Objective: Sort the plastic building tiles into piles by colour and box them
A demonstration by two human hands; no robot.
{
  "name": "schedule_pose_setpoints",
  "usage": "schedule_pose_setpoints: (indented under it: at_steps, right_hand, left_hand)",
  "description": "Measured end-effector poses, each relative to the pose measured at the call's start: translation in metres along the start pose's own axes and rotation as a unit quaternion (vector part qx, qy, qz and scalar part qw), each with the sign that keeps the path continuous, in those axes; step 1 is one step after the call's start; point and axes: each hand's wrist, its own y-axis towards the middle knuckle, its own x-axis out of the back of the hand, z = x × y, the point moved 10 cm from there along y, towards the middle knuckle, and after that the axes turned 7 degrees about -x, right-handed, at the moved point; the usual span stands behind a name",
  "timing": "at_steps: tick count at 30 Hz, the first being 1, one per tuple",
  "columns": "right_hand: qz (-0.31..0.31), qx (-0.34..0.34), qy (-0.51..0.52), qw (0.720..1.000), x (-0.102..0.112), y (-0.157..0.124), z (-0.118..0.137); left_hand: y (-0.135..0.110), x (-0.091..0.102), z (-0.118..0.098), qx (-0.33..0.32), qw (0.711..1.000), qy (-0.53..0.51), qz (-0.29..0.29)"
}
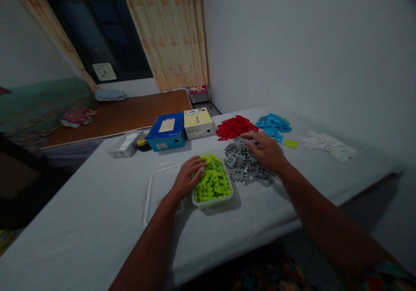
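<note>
A clear plastic container (212, 203) stands on the table, filled with lime-green building pieces (212, 180). My left hand (190, 174) rests over its left rim, fingers stretched out and the tips at the green pieces. To the right of the container lies a heap of grey interlocking building pieces (242, 163). Over the far side of that heap is my right hand (264, 148), with thumb and fingers apart; no piece shows in its grasp, though the palm side is hidden. A clear lid with a white rim (148, 200) lies left of the container, partly behind my left forearm.
Red pieces (235, 127), blue pieces (273, 125) and white pieces (328, 145) form separate piles further back and right. A single lime piece (291, 144) lies among them. A blue box (167, 131), a yellow-and-white box (198, 123) and a clear box (123, 148) line the far edge.
</note>
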Motion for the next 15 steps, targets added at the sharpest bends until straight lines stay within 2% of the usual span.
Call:
schedule_pose_setpoints:
  at_steps: [2,3,5,7,9,11,13,15]
  right_hand:
    - [-0.025,-0.095,-0.062,0.993,0.040,-0.008,-0.059]
    - [-0.007,-0.138,-0.096,0.986,0.051,-0.015,-0.090]
    - [0.097,-0.204,-0.152,0.962,0.052,-0.037,-0.146]
    - [0.202,-0.250,-0.190,0.928,0.039,-0.067,-0.187]
    - [0.248,-0.270,-0.212,0.906,0.029,-0.090,-0.208]
    - [0.256,-0.271,-0.220,0.901,0.023,-0.102,-0.216]
    - [0.256,-0.273,-0.216,0.902,0.023,-0.103,-0.223]
    - [0.236,-0.280,-0.219,0.905,0.032,-0.093,-0.236]
  left_hand:
    - [0.000,0.011,0.008,0.026,0.999,0.004,-0.048]
    - [-0.001,0.017,0.013,0.042,0.996,0.007,-0.076]
    - [-0.004,0.029,0.022,0.069,0.989,0.011,-0.127]
    - [-0.008,0.037,0.029,0.086,0.983,0.012,-0.162]
    - [-0.011,0.041,0.034,0.098,0.979,0.013,-0.180]
    - [-0.013,0.041,0.037,0.107,0.977,0.015,-0.183]
    - [-0.014,0.041,0.038,0.112,0.977,0.020,-0.181]
    - [-0.014,0.040,0.038,0.114,0.977,0.025,-0.177]
